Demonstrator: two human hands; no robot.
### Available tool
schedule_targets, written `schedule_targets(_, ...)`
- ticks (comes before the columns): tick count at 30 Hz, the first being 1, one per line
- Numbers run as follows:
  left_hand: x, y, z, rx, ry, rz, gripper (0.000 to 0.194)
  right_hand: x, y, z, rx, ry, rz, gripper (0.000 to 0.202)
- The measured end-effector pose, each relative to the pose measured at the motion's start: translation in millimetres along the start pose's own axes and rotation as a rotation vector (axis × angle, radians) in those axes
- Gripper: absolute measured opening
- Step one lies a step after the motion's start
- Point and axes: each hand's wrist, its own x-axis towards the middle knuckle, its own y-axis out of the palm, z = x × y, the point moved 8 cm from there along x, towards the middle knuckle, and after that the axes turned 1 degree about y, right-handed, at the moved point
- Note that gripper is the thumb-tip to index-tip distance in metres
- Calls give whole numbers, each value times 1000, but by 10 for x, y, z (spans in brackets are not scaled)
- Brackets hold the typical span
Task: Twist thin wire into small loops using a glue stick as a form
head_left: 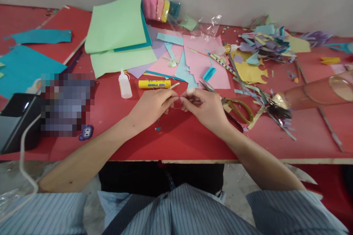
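My left hand and my right hand meet over the front of the red table, fingertips pinched close together. Between them runs a thin strand, like thread or fine wire, curving in a small loop below the fingertips; its exact kind is too fine to tell. Something whitish shows at a finger of my right hand. Just beyond my left hand lies a yellow glue stick, with a white squeeze bottle to its left. Scissors with olive-yellow handles lie beside my right hand, near a partly hidden dark-handled metal tool.
Green paper sheets, pink paper and clay sticks in plastic lie toward the wall. Shredded paper is heaped back right, a clear tube lies at right. A black device with a white cable stands left.
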Motion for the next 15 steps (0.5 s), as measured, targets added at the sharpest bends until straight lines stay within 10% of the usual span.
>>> schedule_targets(15,-9,-48,55,-171,-113,-26,13,-6,-26,-27,52,1,-32,14)
